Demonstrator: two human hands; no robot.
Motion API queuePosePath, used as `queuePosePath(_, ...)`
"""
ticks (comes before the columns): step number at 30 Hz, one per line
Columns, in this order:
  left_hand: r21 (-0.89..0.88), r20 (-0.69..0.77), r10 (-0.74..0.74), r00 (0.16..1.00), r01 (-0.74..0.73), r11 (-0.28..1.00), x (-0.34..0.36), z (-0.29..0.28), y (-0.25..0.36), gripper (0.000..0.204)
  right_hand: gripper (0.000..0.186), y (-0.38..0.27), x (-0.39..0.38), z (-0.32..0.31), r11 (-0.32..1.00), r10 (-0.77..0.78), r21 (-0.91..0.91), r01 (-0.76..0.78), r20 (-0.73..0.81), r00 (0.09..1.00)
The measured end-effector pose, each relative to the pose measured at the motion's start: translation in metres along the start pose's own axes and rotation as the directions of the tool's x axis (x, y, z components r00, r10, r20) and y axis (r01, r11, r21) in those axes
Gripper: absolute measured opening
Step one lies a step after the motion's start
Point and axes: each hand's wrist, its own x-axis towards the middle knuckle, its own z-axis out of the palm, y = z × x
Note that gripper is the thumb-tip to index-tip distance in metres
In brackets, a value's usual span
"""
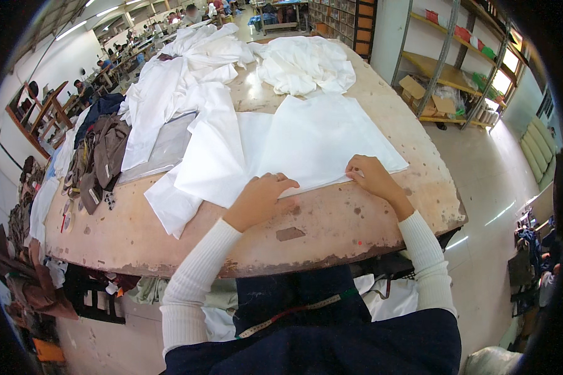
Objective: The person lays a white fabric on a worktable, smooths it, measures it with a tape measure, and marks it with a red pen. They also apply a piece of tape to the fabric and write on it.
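Note:
A white garment (328,134) lies spread on the worn wooden table (331,225), its straight near edge in front of me. On the left part of that edge rests my left hand (261,199), fingers and thumb closed over the cloth. My right hand (373,180) pinches the same edge near its right corner. Left of the spread panel, a long white fold (213,150) and a loose flap (172,203) reach toward the table's front; whether they are sleeves of this garment, I cannot tell.
Heaped white garments (306,65) lie at the far side, with more white cloth (162,94) on the left. Brown garments (109,150) and a tape roll (68,222) lie by the left edge. Metal shelving (447,62) stands right. People work at the far left.

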Motion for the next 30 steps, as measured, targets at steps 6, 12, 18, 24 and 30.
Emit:
queuePosePath(6,0.136,-0.185,-0.282,0.941,0.309,0.941,0.021,0.010,0.006,0.031,0.014,-0.058,0.017,-0.037,0.949,0.005,0.297,0.103,-0.342,0.940)
queuePosePath(12,0.337,-0.625,-0.292,0.724,0.587,0.736,0.041,-0.068,-0.087,0.034,0.015,-0.038,0.014,-0.080,0.994,-0.105,-0.074,0.079,-0.494,0.863)
queuePosePath(18,0.504,-0.359,-0.503,0.786,0.617,0.604,0.032,-0.225,-0.167,0.037,0.018,-0.052,0.051,-0.116,0.947,-0.312,-0.295,0.126,-0.756,0.576)
queuePosePath(24,0.446,-0.798,-0.259,0.545,0.822,0.354,0.038,-0.266,-0.090,0.043,0.022,-0.035,0.037,-0.150,0.946,-0.265,-0.325,0.005,-0.764,0.588)
queuePosePath(30,0.060,-0.644,-0.189,0.741,0.295,0.954,-0.091,-0.352,-0.082,0.045,0.028,-0.067,-0.043,-0.168,0.976,-0.016,-0.217,-0.006,-0.096,0.995)
